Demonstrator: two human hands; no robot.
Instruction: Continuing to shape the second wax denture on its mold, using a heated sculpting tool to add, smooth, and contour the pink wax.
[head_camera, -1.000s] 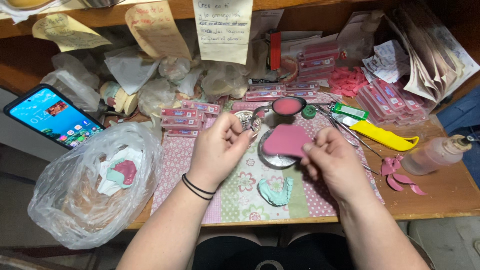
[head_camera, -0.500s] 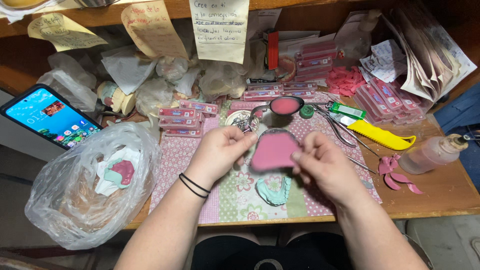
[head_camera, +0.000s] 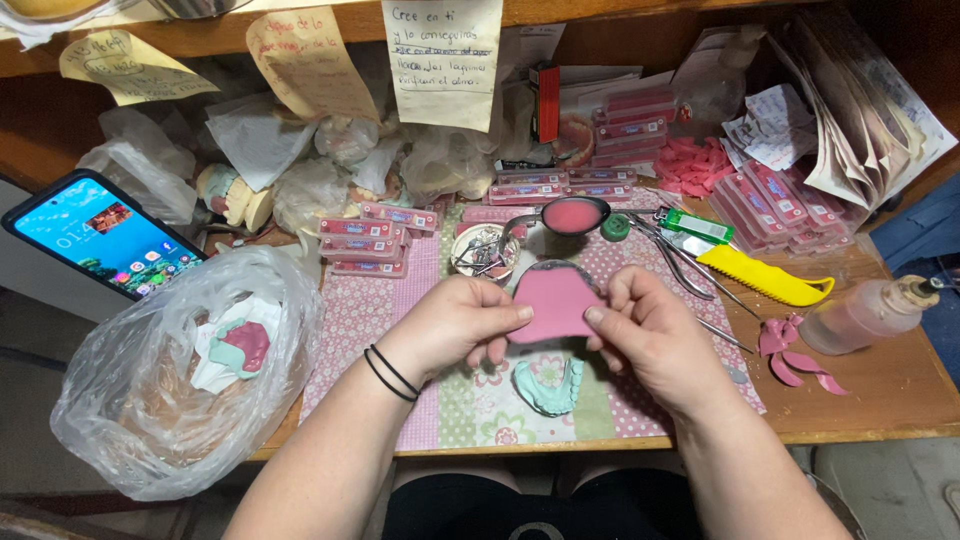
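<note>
Both my hands hold a flat pink wax sheet (head_camera: 554, 303) above the patterned mat. My left hand (head_camera: 456, 327) pinches its left edge with thumb and fingers; two black bands circle that wrist. My right hand (head_camera: 650, 330) grips its right edge. Directly below the sheet, on the mat, lies a pale green dental cast (head_camera: 548, 385). Behind the sheet sits a metal ladle (head_camera: 570, 215) filled with pink wax, and a small round dish (head_camera: 483, 252) of metal bits.
A clear plastic bag (head_camera: 180, 370) with casts lies at left, a lit phone (head_camera: 95, 240) behind it. Red flat boxes (head_camera: 372, 240), a yellow-handled tool (head_camera: 765, 277), tweezers, a small bottle (head_camera: 865, 315) and pink wax scraps (head_camera: 790, 350) crowd the wooden bench (head_camera: 900, 395). Paper notes hang above.
The pink sheet has come toward me from over the dish to above the green cast, and both hands moved with it, keeping their hold.
</note>
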